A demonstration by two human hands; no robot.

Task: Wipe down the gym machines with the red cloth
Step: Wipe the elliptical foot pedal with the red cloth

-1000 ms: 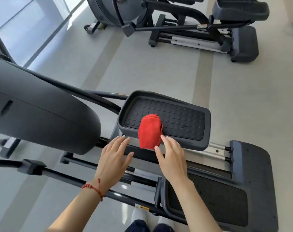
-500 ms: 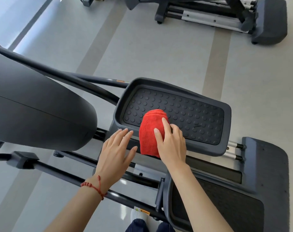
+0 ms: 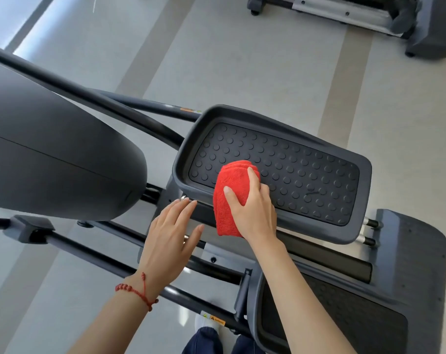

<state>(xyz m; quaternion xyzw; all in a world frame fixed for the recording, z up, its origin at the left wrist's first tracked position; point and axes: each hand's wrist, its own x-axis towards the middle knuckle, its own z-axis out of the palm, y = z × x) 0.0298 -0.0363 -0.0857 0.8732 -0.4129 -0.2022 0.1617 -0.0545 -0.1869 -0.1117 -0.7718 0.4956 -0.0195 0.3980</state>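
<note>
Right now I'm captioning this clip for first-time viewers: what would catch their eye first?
The red cloth, folded and draped over the near rim of the studded footplate at centre, with the right hand laid on it. Next, the left hand, open beside it, with a red bracelet on the wrist.

Red cloth [image 3: 231, 200]: right part hidden under right hand [image 3: 252, 208]. Near pedal [image 3: 344, 315] cut by bottom edge. Second machine [image 3: 370, 19] cut at top. Warning label [image 3: 217, 320]: text too small, possibly a caution mark.
</note>
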